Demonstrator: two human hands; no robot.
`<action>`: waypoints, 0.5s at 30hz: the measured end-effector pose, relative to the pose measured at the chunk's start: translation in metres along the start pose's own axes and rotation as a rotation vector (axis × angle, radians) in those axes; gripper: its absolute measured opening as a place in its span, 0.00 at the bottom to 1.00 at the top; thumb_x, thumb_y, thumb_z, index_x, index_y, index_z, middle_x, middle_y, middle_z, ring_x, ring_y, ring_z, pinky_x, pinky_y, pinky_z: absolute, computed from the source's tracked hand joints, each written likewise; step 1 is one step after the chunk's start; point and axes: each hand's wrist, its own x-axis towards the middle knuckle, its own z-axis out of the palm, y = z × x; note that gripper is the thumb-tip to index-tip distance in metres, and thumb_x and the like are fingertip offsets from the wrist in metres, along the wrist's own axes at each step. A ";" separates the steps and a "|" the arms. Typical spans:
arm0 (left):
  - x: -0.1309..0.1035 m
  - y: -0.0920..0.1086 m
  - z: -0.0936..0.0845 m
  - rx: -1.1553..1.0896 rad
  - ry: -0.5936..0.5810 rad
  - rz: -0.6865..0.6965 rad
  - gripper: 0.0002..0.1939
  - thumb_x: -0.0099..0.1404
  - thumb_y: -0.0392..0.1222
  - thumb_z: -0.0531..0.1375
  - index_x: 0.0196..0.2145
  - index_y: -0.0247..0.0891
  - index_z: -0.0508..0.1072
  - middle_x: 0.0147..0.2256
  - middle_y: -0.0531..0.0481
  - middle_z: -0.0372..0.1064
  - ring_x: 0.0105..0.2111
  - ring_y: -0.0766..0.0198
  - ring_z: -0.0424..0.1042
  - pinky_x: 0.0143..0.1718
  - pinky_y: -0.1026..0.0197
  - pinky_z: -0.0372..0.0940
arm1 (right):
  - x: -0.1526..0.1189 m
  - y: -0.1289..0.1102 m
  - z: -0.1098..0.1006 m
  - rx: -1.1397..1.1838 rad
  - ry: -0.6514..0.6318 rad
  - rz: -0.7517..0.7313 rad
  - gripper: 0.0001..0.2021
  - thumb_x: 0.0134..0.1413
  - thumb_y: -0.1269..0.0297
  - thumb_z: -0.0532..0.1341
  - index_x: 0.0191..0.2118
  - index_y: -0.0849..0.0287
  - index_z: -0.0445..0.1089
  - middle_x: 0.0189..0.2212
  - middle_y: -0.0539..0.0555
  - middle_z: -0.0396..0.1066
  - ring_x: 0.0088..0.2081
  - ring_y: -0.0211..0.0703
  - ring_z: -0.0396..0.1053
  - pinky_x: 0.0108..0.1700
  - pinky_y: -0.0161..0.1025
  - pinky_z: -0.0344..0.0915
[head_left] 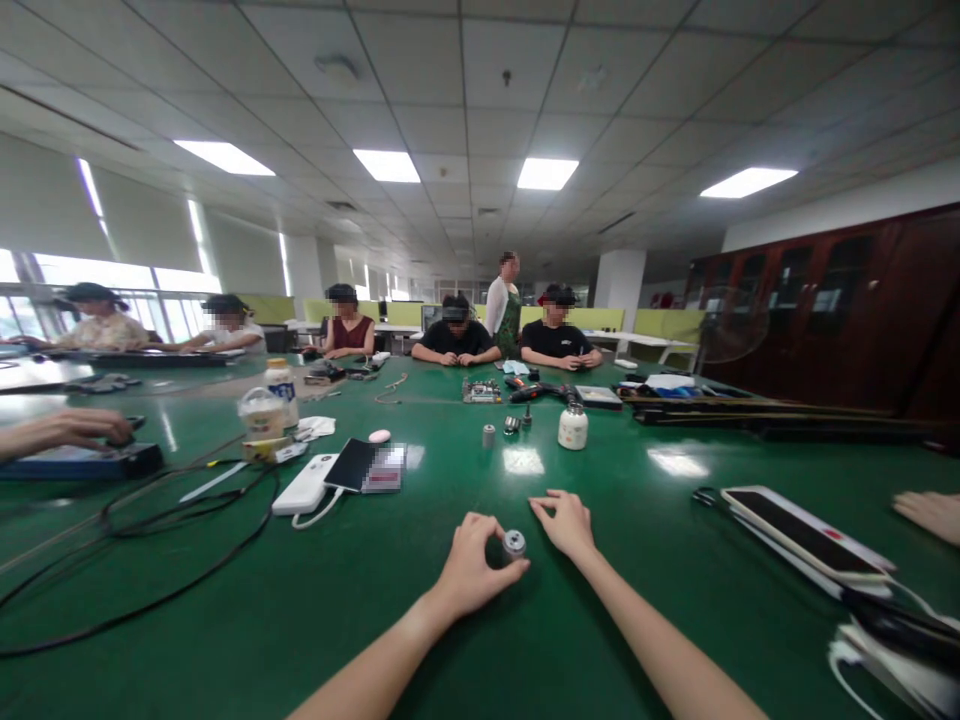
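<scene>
In the head view my left hand (472, 565) curls its thumb and fingers around a small silver metal cylinder (514, 545), which looks like a small motor. It stands upright on the green table, its round top with dark holes facing up. Just to the right, my right hand (564, 522) rests low over the tabletop, fingers and thumb reaching left and apart, with nothing visible in them. Farther off stands a similar small cylinder (489, 435), beside some small metal parts (511, 425) and a short dark upright piece (527, 415).
A white jar (572, 427), an orange-black power drill (540, 390) and a circuit board (482, 390) lie ahead. To the left are a white power bank (306, 484) and black cables (187, 515); to the right, a phone (806, 533). Other people's hands (75, 430) show at both sides.
</scene>
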 end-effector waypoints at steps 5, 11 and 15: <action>0.000 -0.002 0.000 0.018 -0.001 0.003 0.14 0.52 0.44 0.71 0.32 0.41 0.70 0.34 0.51 0.69 0.39 0.55 0.68 0.41 0.55 0.63 | -0.001 -0.004 -0.004 0.117 -0.038 0.002 0.12 0.65 0.63 0.60 0.52 0.58 0.68 0.53 0.57 0.68 0.48 0.48 0.71 0.49 0.51 0.70; -0.001 -0.006 -0.002 0.026 -0.035 0.014 0.15 0.55 0.50 0.69 0.33 0.41 0.71 0.34 0.51 0.71 0.40 0.54 0.67 0.42 0.55 0.62 | -0.018 -0.026 -0.003 0.447 -0.259 -0.075 0.12 0.65 0.62 0.60 0.51 0.60 0.68 0.50 0.57 0.71 0.46 0.47 0.73 0.47 0.49 0.72; -0.002 -0.007 -0.002 0.027 -0.036 0.035 0.14 0.55 0.49 0.70 0.34 0.41 0.73 0.34 0.51 0.73 0.39 0.54 0.68 0.43 0.55 0.62 | -0.033 -0.043 -0.007 0.605 -0.355 -0.154 0.12 0.65 0.61 0.59 0.49 0.62 0.70 0.47 0.55 0.73 0.44 0.47 0.74 0.46 0.49 0.72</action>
